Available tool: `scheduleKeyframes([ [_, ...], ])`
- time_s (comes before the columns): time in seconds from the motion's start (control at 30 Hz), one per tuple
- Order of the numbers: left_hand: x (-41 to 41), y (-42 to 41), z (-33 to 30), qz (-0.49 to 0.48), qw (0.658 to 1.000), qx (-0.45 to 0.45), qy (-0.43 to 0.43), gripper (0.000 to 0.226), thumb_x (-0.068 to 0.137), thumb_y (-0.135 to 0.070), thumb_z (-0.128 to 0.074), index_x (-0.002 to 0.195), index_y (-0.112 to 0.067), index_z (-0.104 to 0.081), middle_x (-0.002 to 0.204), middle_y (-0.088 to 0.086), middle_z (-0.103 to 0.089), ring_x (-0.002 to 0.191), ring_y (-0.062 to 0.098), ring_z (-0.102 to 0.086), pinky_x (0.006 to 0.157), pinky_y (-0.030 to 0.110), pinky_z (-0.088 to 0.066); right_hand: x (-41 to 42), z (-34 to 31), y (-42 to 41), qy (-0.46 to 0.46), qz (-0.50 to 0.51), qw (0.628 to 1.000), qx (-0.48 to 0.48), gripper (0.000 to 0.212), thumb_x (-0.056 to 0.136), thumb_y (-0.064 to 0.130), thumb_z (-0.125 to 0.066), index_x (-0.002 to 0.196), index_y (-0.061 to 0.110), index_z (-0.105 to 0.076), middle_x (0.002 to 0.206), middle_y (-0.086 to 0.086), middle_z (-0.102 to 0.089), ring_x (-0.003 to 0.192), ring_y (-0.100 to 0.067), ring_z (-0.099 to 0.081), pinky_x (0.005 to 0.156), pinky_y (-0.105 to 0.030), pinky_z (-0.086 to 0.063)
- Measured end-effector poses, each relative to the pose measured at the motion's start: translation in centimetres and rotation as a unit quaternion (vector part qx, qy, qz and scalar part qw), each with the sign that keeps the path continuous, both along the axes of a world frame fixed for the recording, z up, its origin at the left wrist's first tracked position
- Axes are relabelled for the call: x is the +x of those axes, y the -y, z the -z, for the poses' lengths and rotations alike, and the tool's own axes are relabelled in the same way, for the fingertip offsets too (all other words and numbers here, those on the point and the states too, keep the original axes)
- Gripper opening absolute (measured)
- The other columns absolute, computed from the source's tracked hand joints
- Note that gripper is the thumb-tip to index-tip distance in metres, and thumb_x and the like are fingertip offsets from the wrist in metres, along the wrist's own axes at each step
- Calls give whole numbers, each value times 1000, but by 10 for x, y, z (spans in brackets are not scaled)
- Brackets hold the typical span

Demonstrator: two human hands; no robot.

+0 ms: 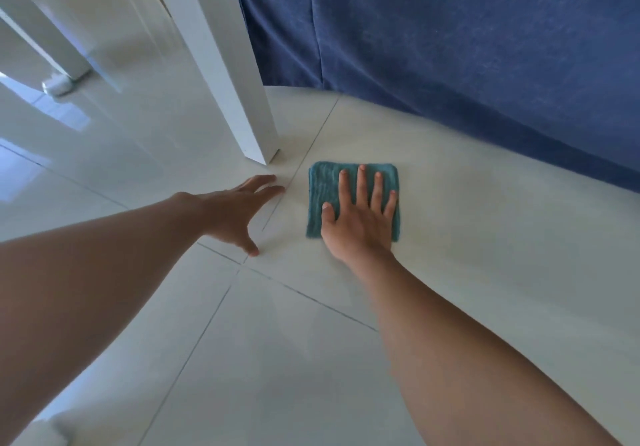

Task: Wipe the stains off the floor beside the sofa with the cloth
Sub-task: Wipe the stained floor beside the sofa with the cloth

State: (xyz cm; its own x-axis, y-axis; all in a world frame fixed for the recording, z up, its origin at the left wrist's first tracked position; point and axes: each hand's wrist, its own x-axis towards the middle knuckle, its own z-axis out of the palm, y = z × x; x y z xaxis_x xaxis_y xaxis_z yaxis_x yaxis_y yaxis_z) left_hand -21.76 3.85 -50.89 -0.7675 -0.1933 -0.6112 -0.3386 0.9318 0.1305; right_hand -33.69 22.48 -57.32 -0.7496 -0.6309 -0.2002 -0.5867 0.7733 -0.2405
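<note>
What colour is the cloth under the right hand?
Teal, a blue-green; the cloth shows clearly in the head view.

No readable text, label or number anywhere.

Glossy white floor tiles (277,359) are spreading across the whole view, with thin dark grout lines (214,321) crossing just below the middle. A white square table leg (225,64) is slanting down from the top and standing on the tiles close to a grout line. Further white furniture legs (45,29) are standing at the upper left, and their pale reflections are showing in the shiny surface beneath them. Daylight is falling from the left and glinting bluish on the tiles (41,113). A dark blue fabric sofa cover (450,47) is hanging down to the floor along the upper right.
</note>
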Motion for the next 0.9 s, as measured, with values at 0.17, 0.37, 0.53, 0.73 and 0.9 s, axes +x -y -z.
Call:
scheduleKeyframes([
  [0.17,3,3,-8,-16,998,-44,36,128,68,-32,-88,157,-22,4,163,-5,10,140,25,-38,103,43,-47,53,-2,-2,13,-32,999,-42,70,98,52,-22,161,26,-3,170,-6,7,154,-31,14,122,-54,13],
  [0.37,-9,-11,-14,18,997,-52,45,125,70,-30,-87,157,-18,1,163,4,1,135,28,-44,101,44,-48,119,-5,-27,24,-39,995,-90,70,97,52,-30,160,25,-15,170,-5,-3,156,-29,5,123,-53,6],
  [0.53,-32,-25,-18,32,997,-44,50,110,79,-34,-80,157,-18,-5,157,4,-17,118,28,-55,98,46,-49,112,-5,-47,44,-60,993,-87,70,97,55,-29,160,32,-11,170,3,1,156,-21,10,123,-47,10],
  [0.73,-51,-51,-22,96,989,-107,41,85,87,-52,-65,154,-25,-20,152,-2,-26,112,26,-60,92,44,-52,79,-7,-73,57,-28,997,-49,71,98,60,-23,159,36,2,169,7,14,154,-17,19,124,-45,13],
  [0.9,-80,-83,-28,148,984,-99,3,68,90,-56,-56,149,-33,-31,148,-8,-37,124,21,-54,94,38,-45,51,-10,-117,54,39,997,-33,72,97,62,-21,159,37,5,168,8,16,154,-16,19,124,-45,12],
])
